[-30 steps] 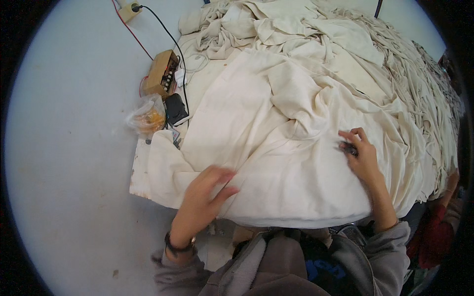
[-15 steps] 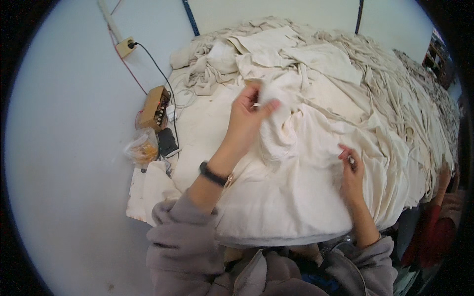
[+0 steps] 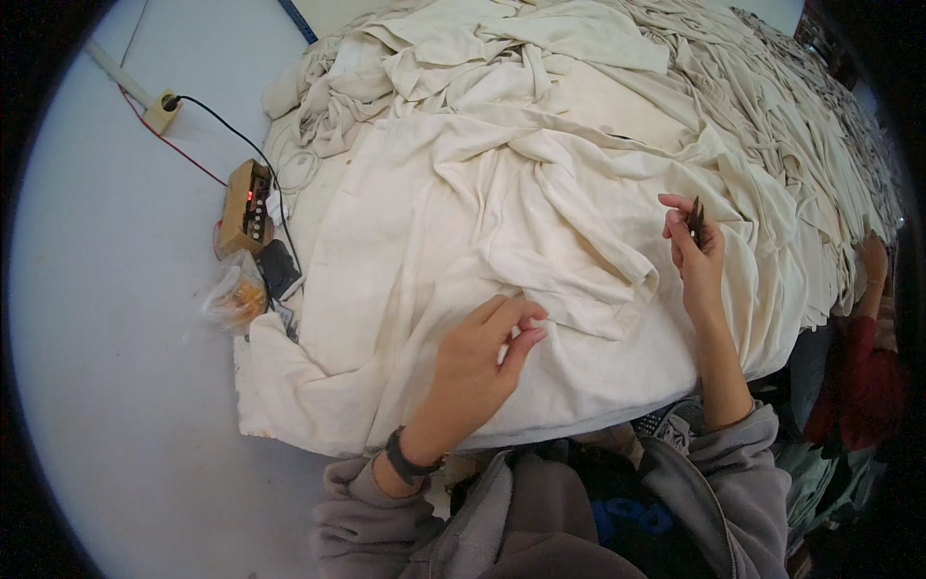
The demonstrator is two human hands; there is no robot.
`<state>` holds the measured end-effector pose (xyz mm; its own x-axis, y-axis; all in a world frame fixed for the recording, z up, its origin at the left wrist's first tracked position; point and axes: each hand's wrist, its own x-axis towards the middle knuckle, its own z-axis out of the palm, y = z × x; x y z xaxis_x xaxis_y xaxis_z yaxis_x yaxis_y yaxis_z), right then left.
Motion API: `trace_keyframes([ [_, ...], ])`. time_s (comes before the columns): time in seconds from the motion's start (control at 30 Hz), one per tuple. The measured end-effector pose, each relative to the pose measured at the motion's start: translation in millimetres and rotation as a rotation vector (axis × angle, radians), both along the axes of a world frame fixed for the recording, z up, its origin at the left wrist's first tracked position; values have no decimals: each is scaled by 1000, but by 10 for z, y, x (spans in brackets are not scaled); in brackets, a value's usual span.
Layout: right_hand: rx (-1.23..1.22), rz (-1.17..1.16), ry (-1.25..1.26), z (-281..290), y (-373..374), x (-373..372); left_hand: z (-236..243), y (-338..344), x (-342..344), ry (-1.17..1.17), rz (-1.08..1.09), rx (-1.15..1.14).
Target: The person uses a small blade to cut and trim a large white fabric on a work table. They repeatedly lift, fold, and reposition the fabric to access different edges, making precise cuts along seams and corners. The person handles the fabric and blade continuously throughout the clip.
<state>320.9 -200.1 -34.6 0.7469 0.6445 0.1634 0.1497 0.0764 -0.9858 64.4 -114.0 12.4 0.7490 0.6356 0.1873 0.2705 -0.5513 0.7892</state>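
A cream knitted garment (image 3: 405, 241) is spread in loose folds over the table in front of me. One narrow folded part of it (image 3: 569, 246), like a sleeve, lies across the middle. My left hand (image 3: 479, 362) hovers low over the near cloth, its fingers bent and thumb and forefinger slightly apart, with nothing visible between them. Farther right, my right hand (image 3: 702, 253) is closed round small dark thread snips (image 3: 696, 220), points upward, above the folds. The palm partly hides the snips.
Heaped cream and beige cloth (image 3: 752, 116) covers the back and right. Along the left wall stand a brown box with knobs (image 3: 245, 207), a black adapter (image 3: 280, 268), a clear plastic bag (image 3: 234, 294) and a plugged-in cord (image 3: 241, 135). Another person's hand (image 3: 873, 259) touches cloth at far right.
My left hand has let go of the raised cloth and come down toward me. That cloth now lies on the table. My right hand is raised slightly, snips showing more clearly. The view has shifted.
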Motion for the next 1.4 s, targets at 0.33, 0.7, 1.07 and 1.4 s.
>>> trace_keyframes([
  [0.33, -27, 344, -252, 111, -89, -111, -308, 64, 505, -270, 31, 126],
  [0.7, -61, 236, -227, 64, -64, -109, -242, 62, 291, -668, 45, -589],
  [1.07, -48, 29, -365, 156, -45, -241, -281, 35, 249, -616, 92, -547],
  [1.4, 236, 177, -949, 242, 12, -792, -314, 17, 242, -628, 12, -643],
])
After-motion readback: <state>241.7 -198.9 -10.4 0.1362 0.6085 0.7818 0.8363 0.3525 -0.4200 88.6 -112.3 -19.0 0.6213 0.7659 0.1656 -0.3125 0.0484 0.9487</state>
